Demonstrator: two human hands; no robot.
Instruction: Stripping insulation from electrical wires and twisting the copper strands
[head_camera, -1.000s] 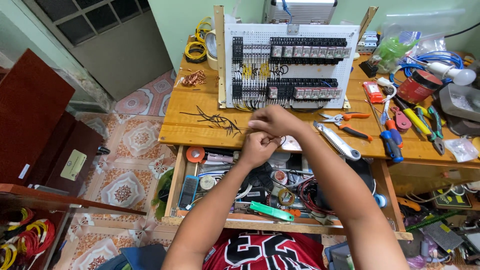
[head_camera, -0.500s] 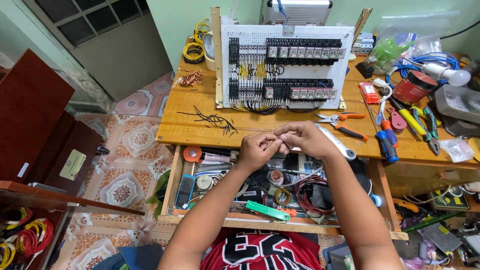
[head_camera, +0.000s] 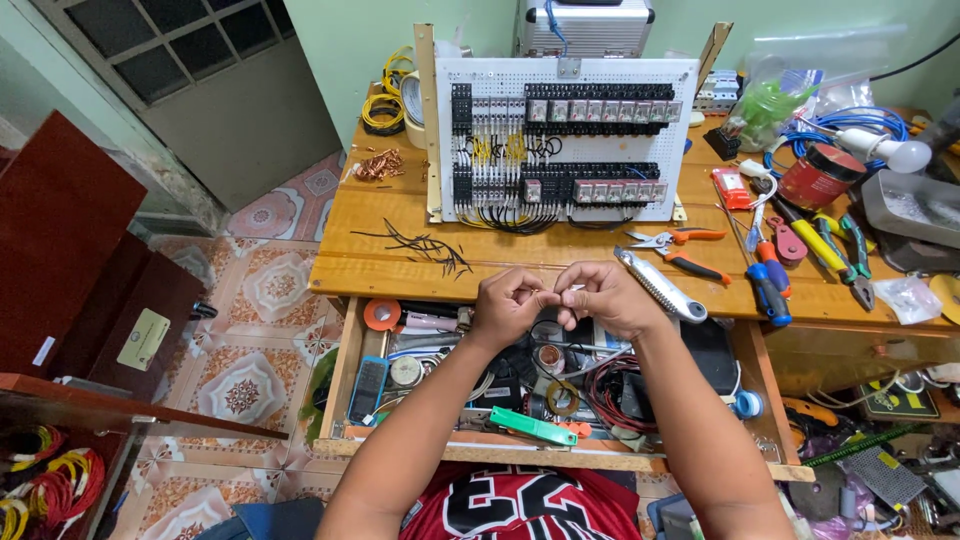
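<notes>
My left hand (head_camera: 505, 303) and my right hand (head_camera: 603, 297) meet over the front edge of the wooden bench (head_camera: 400, 262), above an open drawer (head_camera: 352, 340). Both pinch a short thin black wire (head_camera: 552, 296) between their fingertips. Behind them a white perforated panel (head_camera: 560, 135) stands upright, fitted with rows of black relays and terminal blocks and looped with black and yellow wiring. A heap of black wire offcuts (head_camera: 425, 245) lies to the left of my hands.
A silver utility knife (head_camera: 660, 286), orange-handled snips (head_camera: 680, 240), screwdrivers (head_camera: 770, 275) and pliers (head_camera: 850, 250) lie on the right. A red tin (head_camera: 818, 175), a bulb (head_camera: 895, 152) and blue cable sit at the back right. Tape rolls, a green tool (head_camera: 530, 425) and cables fill the drawer.
My right hand came down from the panel's base toward me and met the left hand at the bench edge. Both hands now hold the wire slightly lower.
</notes>
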